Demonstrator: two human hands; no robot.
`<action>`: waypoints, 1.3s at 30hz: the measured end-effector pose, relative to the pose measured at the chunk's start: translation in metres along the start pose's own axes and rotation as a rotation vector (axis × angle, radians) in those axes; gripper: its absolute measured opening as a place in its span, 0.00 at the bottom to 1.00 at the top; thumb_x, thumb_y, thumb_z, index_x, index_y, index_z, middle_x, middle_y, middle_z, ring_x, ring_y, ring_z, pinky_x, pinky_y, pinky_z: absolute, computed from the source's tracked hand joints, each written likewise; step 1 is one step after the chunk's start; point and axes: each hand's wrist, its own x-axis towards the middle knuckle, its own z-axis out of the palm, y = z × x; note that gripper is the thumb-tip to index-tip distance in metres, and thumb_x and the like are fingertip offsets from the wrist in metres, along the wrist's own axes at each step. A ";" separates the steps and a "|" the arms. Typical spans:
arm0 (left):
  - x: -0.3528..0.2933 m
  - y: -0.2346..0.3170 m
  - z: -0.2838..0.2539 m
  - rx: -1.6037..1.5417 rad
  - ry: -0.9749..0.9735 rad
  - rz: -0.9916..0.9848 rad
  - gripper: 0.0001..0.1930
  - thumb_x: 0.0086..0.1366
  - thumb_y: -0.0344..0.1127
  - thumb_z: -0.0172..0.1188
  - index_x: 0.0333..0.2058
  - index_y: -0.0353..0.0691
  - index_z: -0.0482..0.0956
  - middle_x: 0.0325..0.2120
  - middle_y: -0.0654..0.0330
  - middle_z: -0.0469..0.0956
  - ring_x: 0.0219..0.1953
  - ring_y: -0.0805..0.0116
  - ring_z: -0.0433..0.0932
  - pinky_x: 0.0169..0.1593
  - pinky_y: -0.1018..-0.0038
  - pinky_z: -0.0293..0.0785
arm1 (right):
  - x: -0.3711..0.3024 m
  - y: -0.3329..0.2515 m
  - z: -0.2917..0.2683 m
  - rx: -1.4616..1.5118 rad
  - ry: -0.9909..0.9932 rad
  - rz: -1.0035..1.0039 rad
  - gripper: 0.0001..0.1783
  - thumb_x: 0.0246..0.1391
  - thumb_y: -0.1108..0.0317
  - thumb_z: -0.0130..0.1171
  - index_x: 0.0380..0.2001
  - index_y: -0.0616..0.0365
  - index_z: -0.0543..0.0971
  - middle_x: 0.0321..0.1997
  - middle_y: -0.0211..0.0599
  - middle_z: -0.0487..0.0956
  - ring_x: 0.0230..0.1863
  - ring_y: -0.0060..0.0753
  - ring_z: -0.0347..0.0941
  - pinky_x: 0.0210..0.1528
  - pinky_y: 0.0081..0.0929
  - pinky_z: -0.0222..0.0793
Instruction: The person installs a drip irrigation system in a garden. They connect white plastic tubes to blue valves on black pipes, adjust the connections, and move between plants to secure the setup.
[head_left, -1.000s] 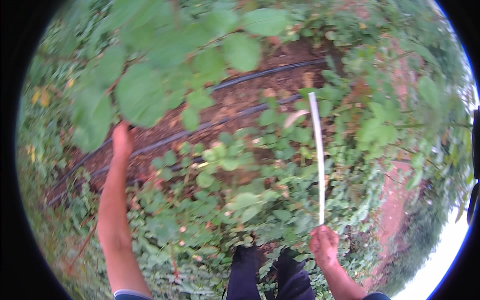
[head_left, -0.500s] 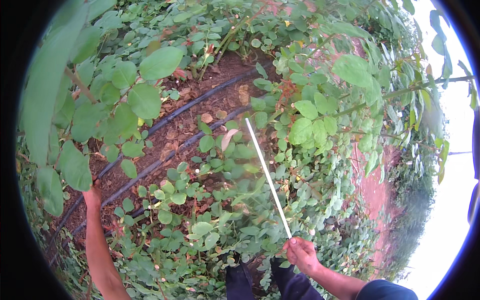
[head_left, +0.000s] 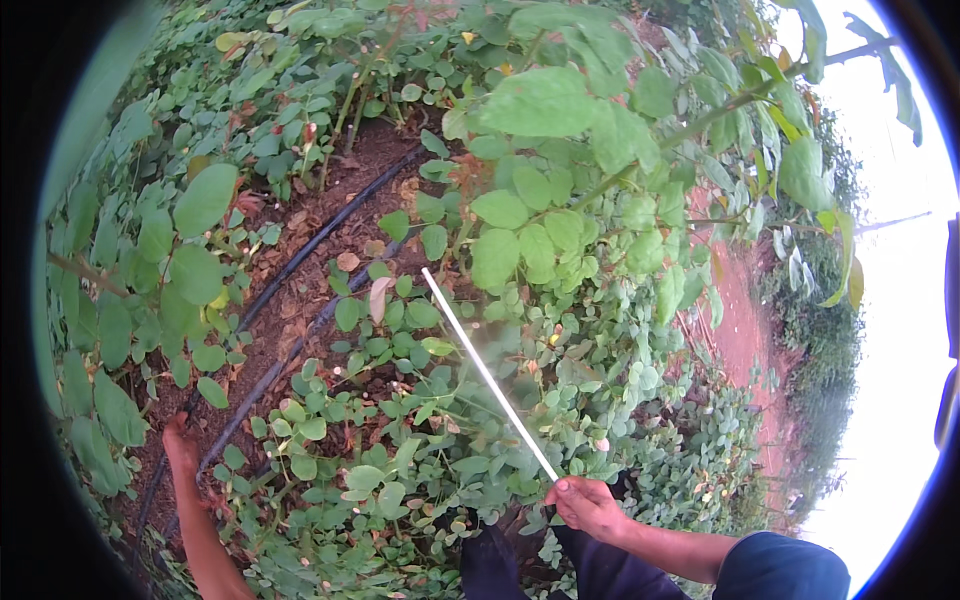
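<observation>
Gripping right hand [head_left: 588, 505]: white rod [head_left: 490, 375] pinched, angled toward 11 o'clock.
Left hand [head_left: 180, 442]: outstretched to 8 o'clock; fingers indiscernible.

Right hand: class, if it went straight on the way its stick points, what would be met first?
Green leaves, just past the tip of the white stick that the right hand holds, look first in line. Depth is unclear, so the stick might pass above them.

Free passage over soil [head_left: 285, 322] between black hoses [head_left: 322, 234], dense leaves [head_left: 365, 477] on both sides
</observation>
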 end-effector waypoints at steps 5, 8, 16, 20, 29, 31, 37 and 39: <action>-0.042 0.013 -0.031 -0.325 -0.157 -0.241 0.06 0.60 0.24 0.52 0.36 0.34 0.75 0.26 0.64 0.76 0.26 0.72 0.75 0.30 0.78 0.71 | -0.025 0.010 -0.012 0.045 -0.061 0.055 0.20 0.68 0.53 0.43 0.37 0.61 0.75 0.17 0.19 0.59 0.17 0.12 0.53 0.19 0.16 0.50; -0.089 0.046 -0.051 -0.395 -0.183 -0.153 0.05 0.63 0.23 0.50 0.35 0.33 0.74 0.24 0.64 0.75 0.23 0.72 0.74 0.26 0.76 0.71 | -0.050 0.014 -0.020 0.022 -0.078 0.037 0.20 0.68 0.54 0.43 0.41 0.59 0.75 0.18 0.19 0.61 0.19 0.13 0.54 0.20 0.16 0.51; -0.214 0.207 -0.060 -0.845 -0.039 -0.321 0.11 0.64 0.31 0.55 0.44 0.35 0.79 0.42 0.50 0.79 0.36 0.61 0.76 0.46 0.63 0.74 | -0.104 0.031 -0.075 0.178 -0.327 0.231 0.18 0.68 0.57 0.43 0.51 0.58 0.72 0.24 0.22 0.65 0.24 0.13 0.56 0.25 0.15 0.56; -0.279 0.309 0.021 -0.425 -0.089 -0.390 0.09 0.63 0.28 0.54 0.41 0.35 0.78 0.38 0.50 0.78 0.33 0.61 0.76 0.41 0.63 0.73 | -0.114 0.047 -0.142 0.147 -0.442 0.120 0.17 0.67 0.59 0.47 0.49 0.61 0.73 0.29 0.23 0.69 0.28 0.13 0.60 0.31 0.15 0.60; -0.476 0.495 0.191 0.038 -0.367 -0.639 0.05 0.61 0.23 0.52 0.36 0.34 0.74 0.30 0.52 0.76 0.27 0.61 0.75 0.32 0.63 0.73 | -0.147 0.021 -0.402 -0.142 -0.434 -0.116 0.17 0.64 0.57 0.54 0.38 0.63 0.79 0.32 0.28 0.78 0.38 0.16 0.71 0.44 0.19 0.67; -0.522 0.524 0.212 0.123 -0.417 -0.711 0.05 0.60 0.22 0.52 0.35 0.33 0.74 0.28 0.53 0.75 0.25 0.61 0.75 0.30 0.63 0.72 | -0.160 0.019 -0.462 -0.099 -0.409 -0.050 0.19 0.63 0.55 0.54 0.35 0.63 0.79 0.31 0.28 0.78 0.36 0.15 0.70 0.41 0.20 0.67; -0.620 0.583 0.249 0.266 -0.514 -0.880 0.04 0.59 0.19 0.51 0.32 0.33 0.72 0.23 0.54 0.74 0.21 0.60 0.74 0.24 0.64 0.72 | -0.214 0.035 -0.608 0.085 -0.168 0.110 0.17 0.61 0.57 0.57 0.32 0.63 0.80 0.26 0.27 0.77 0.30 0.15 0.69 0.33 0.16 0.65; -0.628 0.599 0.267 0.020 -0.408 -0.855 0.05 0.58 0.18 0.50 0.33 0.33 0.71 0.23 0.52 0.77 0.20 0.61 0.76 0.23 0.64 0.75 | -0.231 0.036 -0.638 0.174 -0.021 0.172 0.16 0.60 0.58 0.59 0.30 0.63 0.80 0.21 0.27 0.74 0.22 0.15 0.66 0.23 0.15 0.58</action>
